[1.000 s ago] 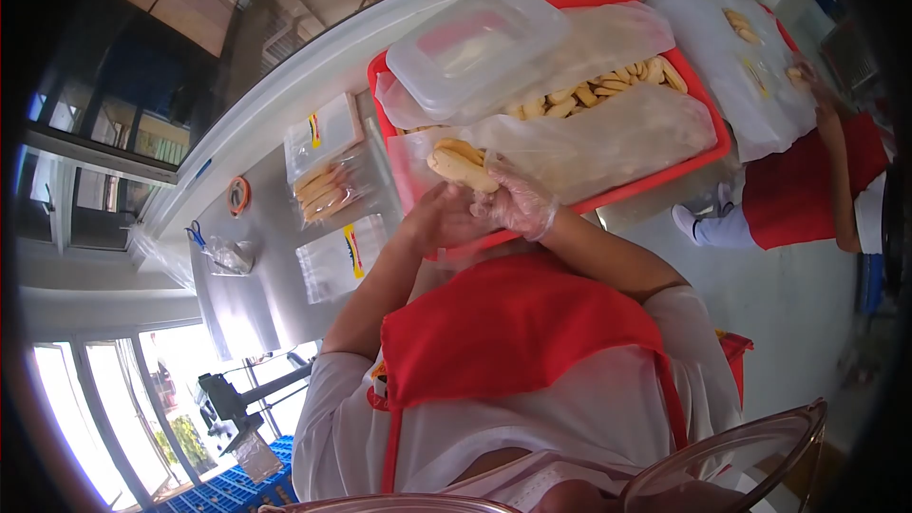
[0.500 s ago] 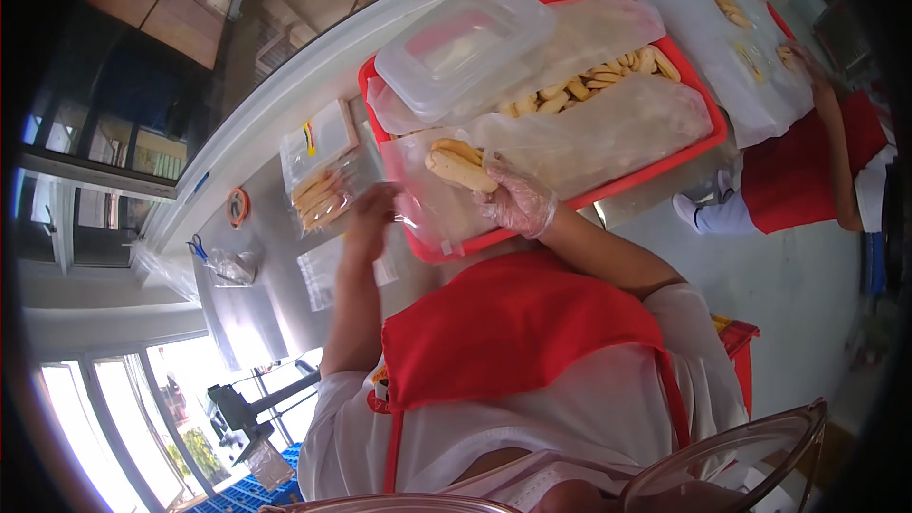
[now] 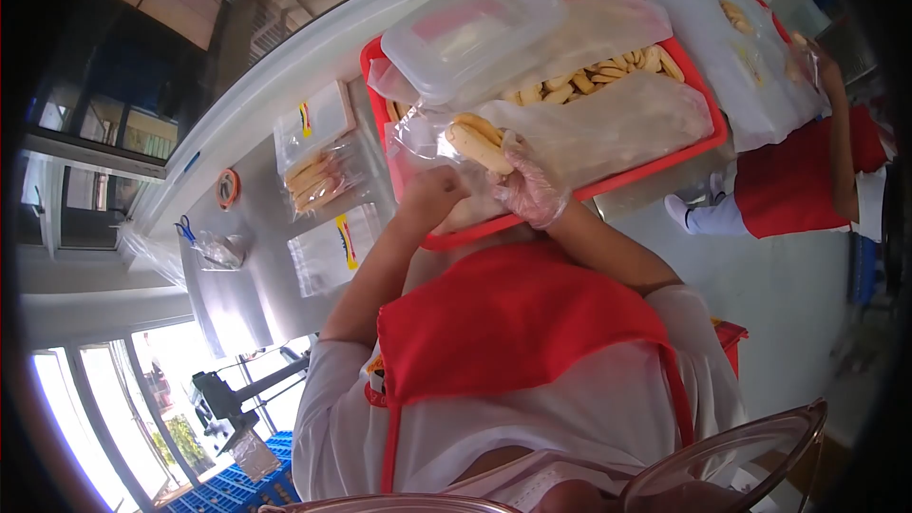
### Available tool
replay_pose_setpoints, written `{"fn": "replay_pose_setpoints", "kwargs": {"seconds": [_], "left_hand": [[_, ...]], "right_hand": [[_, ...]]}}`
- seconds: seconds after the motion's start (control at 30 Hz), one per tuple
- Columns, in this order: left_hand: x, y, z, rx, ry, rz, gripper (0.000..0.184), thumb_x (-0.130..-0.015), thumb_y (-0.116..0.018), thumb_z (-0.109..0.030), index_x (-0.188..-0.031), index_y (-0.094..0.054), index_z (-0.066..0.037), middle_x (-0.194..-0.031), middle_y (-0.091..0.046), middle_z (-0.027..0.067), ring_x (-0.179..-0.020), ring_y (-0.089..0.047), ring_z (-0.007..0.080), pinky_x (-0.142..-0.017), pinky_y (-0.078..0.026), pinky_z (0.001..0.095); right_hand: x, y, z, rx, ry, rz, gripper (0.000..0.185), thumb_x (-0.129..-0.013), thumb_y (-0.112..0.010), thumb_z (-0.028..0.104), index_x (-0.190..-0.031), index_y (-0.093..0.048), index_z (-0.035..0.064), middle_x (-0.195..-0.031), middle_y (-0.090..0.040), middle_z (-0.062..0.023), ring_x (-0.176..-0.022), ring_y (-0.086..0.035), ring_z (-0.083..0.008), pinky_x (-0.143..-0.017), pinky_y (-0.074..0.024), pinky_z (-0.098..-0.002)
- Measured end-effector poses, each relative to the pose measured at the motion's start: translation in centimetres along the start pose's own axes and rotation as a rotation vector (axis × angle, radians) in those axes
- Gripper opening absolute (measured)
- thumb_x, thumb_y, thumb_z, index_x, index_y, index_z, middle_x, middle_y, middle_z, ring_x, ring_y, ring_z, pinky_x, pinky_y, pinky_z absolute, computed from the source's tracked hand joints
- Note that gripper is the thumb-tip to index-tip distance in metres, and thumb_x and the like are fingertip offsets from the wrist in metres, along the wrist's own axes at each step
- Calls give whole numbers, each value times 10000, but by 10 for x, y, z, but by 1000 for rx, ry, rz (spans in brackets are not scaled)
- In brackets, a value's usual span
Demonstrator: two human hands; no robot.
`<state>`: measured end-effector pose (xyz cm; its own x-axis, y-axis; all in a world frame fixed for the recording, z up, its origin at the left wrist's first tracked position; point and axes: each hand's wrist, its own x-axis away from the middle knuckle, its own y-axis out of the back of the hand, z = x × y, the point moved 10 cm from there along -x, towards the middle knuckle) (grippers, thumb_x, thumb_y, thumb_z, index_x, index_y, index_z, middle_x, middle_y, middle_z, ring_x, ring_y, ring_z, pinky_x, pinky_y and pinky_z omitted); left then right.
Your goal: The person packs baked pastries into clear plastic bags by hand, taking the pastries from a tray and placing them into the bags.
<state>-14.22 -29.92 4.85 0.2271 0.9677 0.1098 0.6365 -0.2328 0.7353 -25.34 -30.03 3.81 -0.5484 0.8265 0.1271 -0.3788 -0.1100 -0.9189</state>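
Note:
My right hand [image 3: 532,188], in a clear plastic glove, is closed around a few finger biscuits [image 3: 478,142], held over the red tray [image 3: 608,188]. To its left, my bare left hand [image 3: 434,196] is closed, with a clear plastic bag [image 3: 418,136] extending from it toward the biscuits. The bag's mouth is hard to make out. Below both hands, a translucent plastic sheet [image 3: 627,128] covers part of the tray. More finger biscuits [image 3: 594,79] lie in the uncovered strip behind it.
A translucent plastic container [image 3: 470,33] sits on the tray's back left. Leftward are a packed biscuit bag [image 3: 321,180], flat labelled bags [image 3: 337,249], an orange tape roll [image 3: 227,188] and blue scissors [image 3: 185,229]. At right, a co-worker's hand [image 3: 807,55] is beside a covered tray [image 3: 727,66].
My left hand has moved right with the plastic bag, closer to the biscuits. My right hand has shifted slightly right, still holding them. A labelled bag on the table is now uncovered.

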Motion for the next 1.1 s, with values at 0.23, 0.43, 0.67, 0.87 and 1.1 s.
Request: {"fn": "replay_pose_setpoints", "kwargs": {"seconds": [0.23, 0.43, 0.67, 0.87, 1.1], "left_hand": [[-32, -28, 6, 211, 17, 19, 168, -782, -552, -138, -839, -592, 14, -626, -578, 85, -549, -560, 137, -542, -448, 289], [-28, -9, -18, 204, 39, -45, 180, -780, -535, -149, -890, -589, -18, -736, -608, 134, -688, -600, 244, -621, -456, 354], [-25, -42, -63, -494, -265, -14, 187, -800, -481, -92, -944, -593, -48, -922, -565, 157, -808, -579, 296, -678, -480, 357], [-36, -32, -61, -102, -247, -60, 236, -762, -485, -61, -970, -591, -26, -897, -557, 169, -740, -565, 301, -672, -467, 360], [-45, -64, -10, 448, 256, 222, 308, -806, -476, -87, -1099, -549, -23, -706, -539, 82, -596, -530, 166, -573, -441, 289]], "right_hand": [[39, 14, 50, 290, 167, -235, 430, -821, -540, 116, -1192, -323, 126, -941, -467, -72, -649, -472, -144, -532, -415, -254], [53, -11, 71, 716, 207, -130, 420, -803, -525, 46, -1183, -364, 124, -901, -489, -65, -667, -479, -135, -531, -406, -249], [52, 2, 98, 723, 353, -224, 413, -797, -562, 63, -1168, -390, 120, -900, -501, -51, -691, -493, -121, -559, -414, -238], [66, 10, 115, 710, 397, -306, 404, -807, -558, 68, -1171, -387, 108, -844, -517, -48, -631, -484, -114, -510, -407, -233], [63, 10, 79, 802, 241, -249, 400, -822, -534, 49, -1185, -377, 103, -683, -493, -46, -513, -440, -116, -464, -394, -237]]}}
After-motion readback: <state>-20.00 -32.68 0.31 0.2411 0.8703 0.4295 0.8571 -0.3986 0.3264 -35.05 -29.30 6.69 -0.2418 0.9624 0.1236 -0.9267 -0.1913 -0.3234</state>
